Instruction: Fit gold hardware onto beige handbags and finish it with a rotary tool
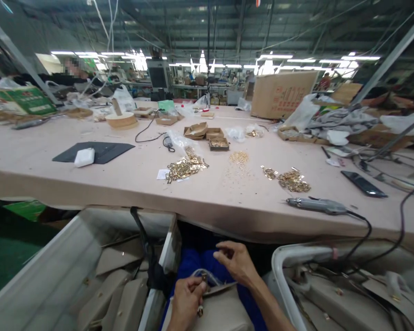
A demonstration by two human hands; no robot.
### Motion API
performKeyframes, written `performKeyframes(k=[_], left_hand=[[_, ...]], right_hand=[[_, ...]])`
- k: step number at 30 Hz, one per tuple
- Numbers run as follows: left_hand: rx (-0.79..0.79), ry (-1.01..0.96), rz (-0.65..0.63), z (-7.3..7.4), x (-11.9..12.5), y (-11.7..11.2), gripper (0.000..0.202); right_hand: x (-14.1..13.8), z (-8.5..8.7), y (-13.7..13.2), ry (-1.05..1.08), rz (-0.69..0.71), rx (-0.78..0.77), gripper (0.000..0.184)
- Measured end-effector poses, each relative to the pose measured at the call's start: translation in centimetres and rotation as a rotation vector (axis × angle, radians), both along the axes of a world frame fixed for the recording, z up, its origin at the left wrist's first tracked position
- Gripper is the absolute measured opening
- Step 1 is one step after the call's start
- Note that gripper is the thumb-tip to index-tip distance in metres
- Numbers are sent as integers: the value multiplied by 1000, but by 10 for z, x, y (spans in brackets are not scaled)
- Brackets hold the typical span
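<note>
A beige handbag point(224, 310) rests on my lap, on blue clothing, at the bottom middle. My left hand point(189, 296) is closed on its upper left edge, thumb and fingers pinched at a small tab with gold-coloured metal hardware point(200, 311). A clear plastic-like loop point(207, 275) rises just beyond those fingers. My right hand point(237, 263) hovers above the bag's far side, fingers bent but apart, and nothing shows between them. Part of the bag lies below the picture's edge.
White bins with beige bags stand left point(170, 239) and right point(278, 262). On the table point(124, 184) lie a corded electric screwdriver point(317, 205), piles of gold-coloured metal pieces point(182, 169), tiny fasteners point(239, 157), small cardboard boxes point(219, 144) and a black phone point(364, 184).
</note>
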State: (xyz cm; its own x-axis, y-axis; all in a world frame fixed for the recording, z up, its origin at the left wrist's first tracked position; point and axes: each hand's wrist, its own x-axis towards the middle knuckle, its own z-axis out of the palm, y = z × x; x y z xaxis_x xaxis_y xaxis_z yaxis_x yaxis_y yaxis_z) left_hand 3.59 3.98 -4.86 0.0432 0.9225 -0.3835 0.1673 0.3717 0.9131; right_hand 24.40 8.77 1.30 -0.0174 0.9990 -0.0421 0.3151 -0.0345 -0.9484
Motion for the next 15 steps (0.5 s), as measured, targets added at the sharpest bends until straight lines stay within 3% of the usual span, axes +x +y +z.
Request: performKeyframes(k=[5,7,10,13,15], left_hand=[[-31,-34,13,-21,-2,-1,49],[-32,-30,16,-26,-2,0,49],[-39,-32,7,-26,0,2,48],[-56,-38,2,-21,1,2,49],[-51,-44,-1,-17,0,1,47]], right_hand=[[107,67,14,-465,-635,392,51],[153,88,19,-711,-863,410,53],[202,108,30,-982,-1025,125,58],[225,118,48,-1062,-980,-179,75],[231,123,62,-1032,-974,-277,81]])
